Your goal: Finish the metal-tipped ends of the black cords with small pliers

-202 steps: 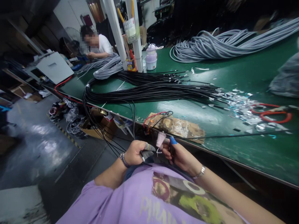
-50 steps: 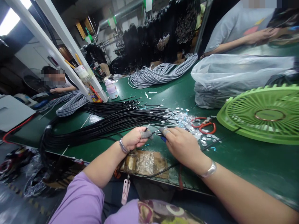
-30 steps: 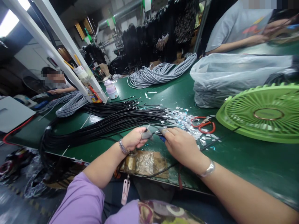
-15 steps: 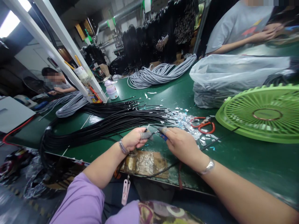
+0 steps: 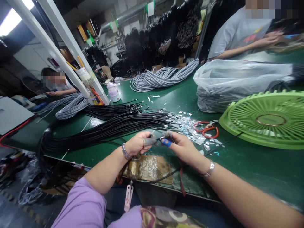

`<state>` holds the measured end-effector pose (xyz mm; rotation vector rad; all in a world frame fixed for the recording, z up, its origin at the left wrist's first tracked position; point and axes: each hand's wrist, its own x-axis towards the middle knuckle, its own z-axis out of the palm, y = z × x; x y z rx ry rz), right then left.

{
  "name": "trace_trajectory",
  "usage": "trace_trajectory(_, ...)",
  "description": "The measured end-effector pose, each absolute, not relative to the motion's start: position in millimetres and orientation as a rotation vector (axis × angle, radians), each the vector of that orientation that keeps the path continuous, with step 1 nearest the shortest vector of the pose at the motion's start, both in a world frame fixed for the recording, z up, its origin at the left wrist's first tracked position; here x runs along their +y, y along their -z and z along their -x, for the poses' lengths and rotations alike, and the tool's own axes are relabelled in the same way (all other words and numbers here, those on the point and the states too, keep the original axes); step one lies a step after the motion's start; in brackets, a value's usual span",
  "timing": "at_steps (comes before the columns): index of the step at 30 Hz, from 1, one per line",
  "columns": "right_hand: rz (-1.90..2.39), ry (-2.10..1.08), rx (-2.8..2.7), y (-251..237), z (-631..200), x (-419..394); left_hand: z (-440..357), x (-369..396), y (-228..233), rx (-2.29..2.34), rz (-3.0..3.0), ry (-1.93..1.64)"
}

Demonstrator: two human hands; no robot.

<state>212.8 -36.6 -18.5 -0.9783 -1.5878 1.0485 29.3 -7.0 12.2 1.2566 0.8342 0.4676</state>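
Observation:
My left hand (image 5: pixel 142 142), with grey covers on its fingers, is closed on a black cable whose end (image 5: pixel 161 138) points to the right. My right hand (image 5: pixel 178 144) pinches at that end with thumb and forefinger; a blue wrap covers the thumb. The fingers hide most of the cable tip. Just beyond both hands lies a thick bundle of black cables (image 5: pixel 114 126), its ends fanned toward the right. Scissors with red handles (image 5: pixel 210 132) rest among silvery foil scraps (image 5: pixel 190 126), right of my hands.
A green fan (image 5: pixel 270 120) stands at the right, before a plastic bag of cables (image 5: pixel 242 85). Grey cable coils (image 5: pixel 163 77) and a lilac bottle (image 5: pixel 113 92) are farther back. A taped cardboard piece (image 5: pixel 152 167) lies at the near edge. Two people sit across the table.
My right hand has turned, showing more of its blue-wrapped thumb, and its fingertips have closed in at the cable end. My left hand stays nearly in place.

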Motion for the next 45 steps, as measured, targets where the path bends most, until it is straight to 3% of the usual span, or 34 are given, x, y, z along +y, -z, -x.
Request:
trace_trajectory(5, 0.862, -1.340, -1.560, 15, -211, -35, -25, -5, -11, 0.715, -1.214, -0.383)
trace_trajectory(13, 1.158, -0.658, -1.853, 22, -217, -29, -28, 2, -2, 0.752, -1.197, -0.622)
trace_trajectory(16, 1.107, -0.549, -1.937, 23, -219, -34, -29, 3, -1, 0.756, -1.182, -0.673)
trace_trajectory(22, 1.010, 0.024, -1.977, 30, -216, -36, -27, 6, -2, 0.700, -1.073, -0.642)
trace_trajectory(27, 0.956, 0.298, -1.957, 29, -215, -34, -25, 7, -3, 0.661, -1.021, -0.573)
trace_trajectory(45, 0.990, 0.410, -2.032, 19, -217, -35, -23, 6, -2, 0.637, -1.027, -0.463)
